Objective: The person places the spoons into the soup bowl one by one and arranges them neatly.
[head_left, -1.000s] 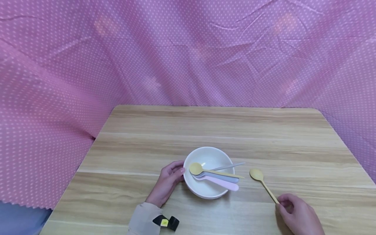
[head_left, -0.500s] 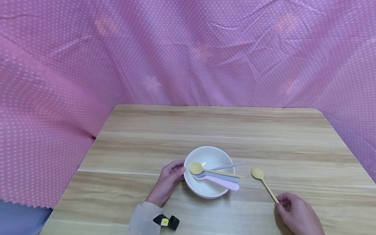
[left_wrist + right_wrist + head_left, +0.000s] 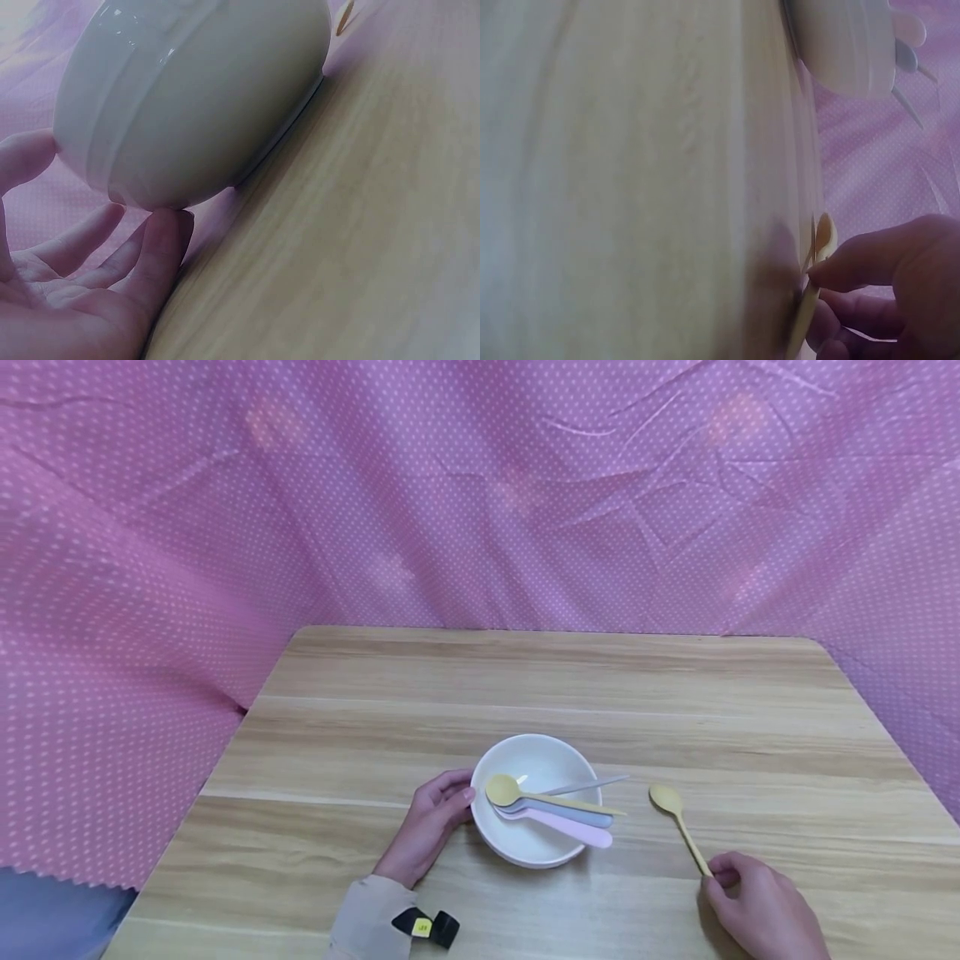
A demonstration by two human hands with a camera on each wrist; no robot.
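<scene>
A white bowl [image 3: 525, 852] stands on the wooden table, and my left hand [image 3: 423, 827] holds its left side. In the left wrist view the thumb touches near the rim, while fingertips [image 3: 161, 232] meet the lower wall. Inside the bowl lie a yellow spoon [image 3: 501, 791], a pink-handled utensil [image 3: 577, 830], a blue-grey utensil [image 3: 592, 817] and a thin grey handle [image 3: 600, 783], all pointing right over the rim. To the bowl's right, my right hand [image 3: 765, 902] pinches the handle end of another yellow spoon [image 3: 666, 799], whose bowl end points away from me, low over the table.
The wooden table [image 3: 375, 718] spreads around the bowl, with its far edge against a pink dotted cloth [image 3: 480, 510] that hangs at the back and sides. A black strap with a yellow label [image 3: 422, 927] sits at my left wrist.
The yellow spoon in my right hand has swung slightly, its head shifting right and a little farther away. The left hand and bowl look nearly unchanged.
</scene>
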